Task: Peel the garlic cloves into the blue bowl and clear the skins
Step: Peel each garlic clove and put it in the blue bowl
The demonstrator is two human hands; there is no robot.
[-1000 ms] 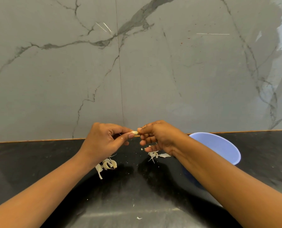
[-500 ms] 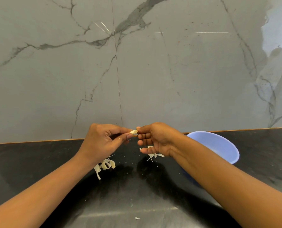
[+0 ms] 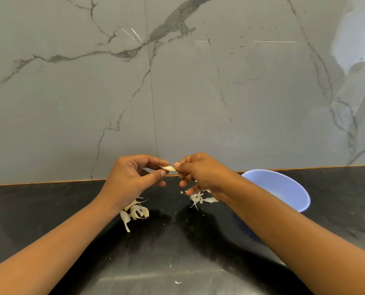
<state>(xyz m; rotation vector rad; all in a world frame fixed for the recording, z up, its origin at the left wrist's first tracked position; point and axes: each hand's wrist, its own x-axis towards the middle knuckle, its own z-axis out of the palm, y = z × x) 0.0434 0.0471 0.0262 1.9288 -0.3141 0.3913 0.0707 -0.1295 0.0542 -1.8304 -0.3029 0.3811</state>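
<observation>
A small pale garlic clove (image 3: 168, 168) is held above the black counter between both hands. My left hand (image 3: 134, 179) pinches its left end with thumb and forefinger. My right hand (image 3: 198, 173) pinches its right end with its fingertips. The blue bowl (image 3: 283, 188) stands on the counter to the right, partly hidden behind my right forearm; what it holds is not visible. One heap of garlic skins (image 3: 135, 212) lies under my left wrist and another heap of skins (image 3: 198, 199) under my right hand.
The black counter (image 3: 49, 209) runs to a grey marbled wall (image 3: 177, 81) just behind the hands. Tiny skin crumbs dot the counter, with one scrap (image 3: 178, 282) near the front edge.
Both hands stay together on the clove and have risen slightly; the clove now shows more between the fingertips.
</observation>
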